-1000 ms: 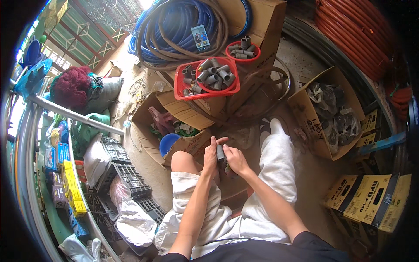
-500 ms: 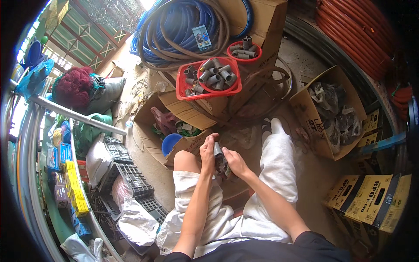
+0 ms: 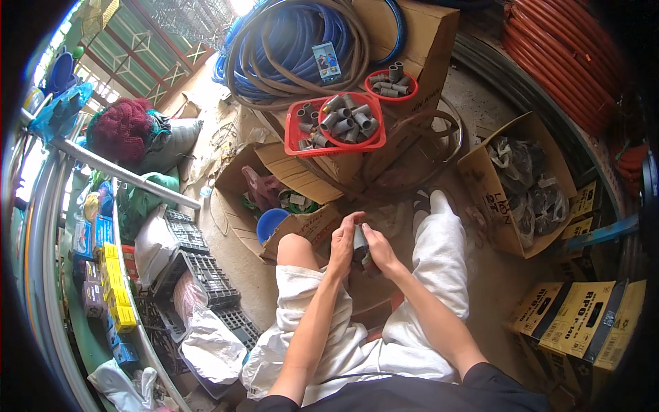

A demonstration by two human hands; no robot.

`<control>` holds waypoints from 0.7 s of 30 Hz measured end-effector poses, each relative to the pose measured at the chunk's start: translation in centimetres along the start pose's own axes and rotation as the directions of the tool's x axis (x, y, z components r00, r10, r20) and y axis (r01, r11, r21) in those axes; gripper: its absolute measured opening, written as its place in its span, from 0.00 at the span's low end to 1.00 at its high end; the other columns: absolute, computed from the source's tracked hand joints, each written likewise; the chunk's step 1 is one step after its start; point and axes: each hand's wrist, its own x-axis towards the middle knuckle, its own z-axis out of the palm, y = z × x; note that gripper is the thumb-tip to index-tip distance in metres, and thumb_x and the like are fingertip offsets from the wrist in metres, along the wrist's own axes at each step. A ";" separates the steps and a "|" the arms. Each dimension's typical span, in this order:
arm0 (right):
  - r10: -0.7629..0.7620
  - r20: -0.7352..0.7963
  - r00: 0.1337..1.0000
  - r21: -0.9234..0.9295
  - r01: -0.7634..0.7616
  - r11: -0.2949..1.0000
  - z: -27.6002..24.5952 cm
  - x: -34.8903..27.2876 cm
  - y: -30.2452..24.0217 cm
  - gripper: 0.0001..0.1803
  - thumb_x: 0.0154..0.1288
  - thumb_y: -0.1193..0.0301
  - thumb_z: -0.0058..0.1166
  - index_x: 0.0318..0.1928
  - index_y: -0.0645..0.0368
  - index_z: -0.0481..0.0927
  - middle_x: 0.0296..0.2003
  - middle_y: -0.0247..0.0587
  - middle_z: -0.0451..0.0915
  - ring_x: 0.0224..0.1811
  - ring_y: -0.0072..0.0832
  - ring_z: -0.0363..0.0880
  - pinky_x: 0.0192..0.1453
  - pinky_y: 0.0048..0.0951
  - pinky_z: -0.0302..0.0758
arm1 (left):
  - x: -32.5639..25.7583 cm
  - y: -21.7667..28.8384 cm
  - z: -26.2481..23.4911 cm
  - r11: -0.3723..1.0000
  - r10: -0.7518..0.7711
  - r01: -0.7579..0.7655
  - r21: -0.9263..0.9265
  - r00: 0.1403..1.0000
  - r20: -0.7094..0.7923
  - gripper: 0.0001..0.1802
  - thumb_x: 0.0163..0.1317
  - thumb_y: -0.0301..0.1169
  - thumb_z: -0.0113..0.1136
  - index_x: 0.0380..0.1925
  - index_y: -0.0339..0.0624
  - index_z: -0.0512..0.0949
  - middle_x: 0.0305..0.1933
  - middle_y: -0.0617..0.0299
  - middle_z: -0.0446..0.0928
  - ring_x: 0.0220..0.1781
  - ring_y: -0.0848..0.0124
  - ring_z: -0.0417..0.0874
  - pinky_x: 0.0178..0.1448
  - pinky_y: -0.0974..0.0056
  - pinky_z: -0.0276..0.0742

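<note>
A grey plastic pipe fitting (image 3: 359, 238) sits between my two hands above the gap between my knees. My left hand (image 3: 341, 246) presses against its left side, with the fingers pointing up and curled over. From the right, my right hand (image 3: 379, 250) closes on the same fitting. Below it, a dark, crumpled bit, perhaps a rag, shows between the palms; I cannot make it out clearly. Ahead, similar grey fittings (image 3: 340, 126) fill a round red basket (image 3: 377, 127) resting in a rectangular red basket (image 3: 292, 130). A smaller red basket (image 3: 413, 91) holds more.
Blue hose coils (image 3: 295, 41) and a phone (image 3: 327, 62) lie behind the baskets. An opened carton (image 3: 240, 230) with a blue bowl (image 3: 272, 224) stands left; another carton (image 3: 480, 175) with bagged parts is right. Black crates (image 3: 209, 278) and a metal rail (image 3: 130, 172) flank my left.
Both hands, with the fitting, have shifted slightly right in view and drawn closer together, covering more of it. The whole view has shifted slightly.
</note>
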 end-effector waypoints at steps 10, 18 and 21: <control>-0.156 -0.139 0.978 -0.470 0.074 0.879 1.3 -1.4 -2.7 0.27 0.78 0.52 0.38 0.51 0.61 0.82 0.43 0.64 0.82 0.50 0.62 0.80 0.51 0.50 0.75 | 0.1 1.2 -1.5 0.956 -0.139 0.136 0.260 0.990 -0.005 0.24 0.80 0.44 0.48 0.43 0.33 0.84 0.42 0.63 0.82 0.44 0.76 0.77 0.52 0.70 0.71; -0.087 0.049 0.995 -0.110 0.092 0.990 0.9 -0.4 -0.6 0.32 0.80 0.52 0.34 0.48 0.73 0.80 0.42 0.66 0.84 0.50 0.55 0.83 0.56 0.41 0.73 | -0.5 3.2 -0.6 0.995 -0.048 0.051 0.087 0.998 -0.042 0.23 0.78 0.43 0.50 0.42 0.31 0.84 0.53 0.62 0.80 0.46 0.79 0.73 0.53 0.70 0.68; -0.112 0.134 0.985 -0.209 0.138 0.968 0.6 -0.7 0.1 0.32 0.80 0.52 0.35 0.46 0.74 0.80 0.41 0.67 0.83 0.49 0.53 0.83 0.52 0.41 0.74 | 0.1 3.0 -1.6 0.988 -0.154 0.155 0.016 0.987 -0.055 0.23 0.78 0.45 0.51 0.52 0.34 0.81 0.45 0.68 0.79 0.43 0.81 0.75 0.49 0.73 0.71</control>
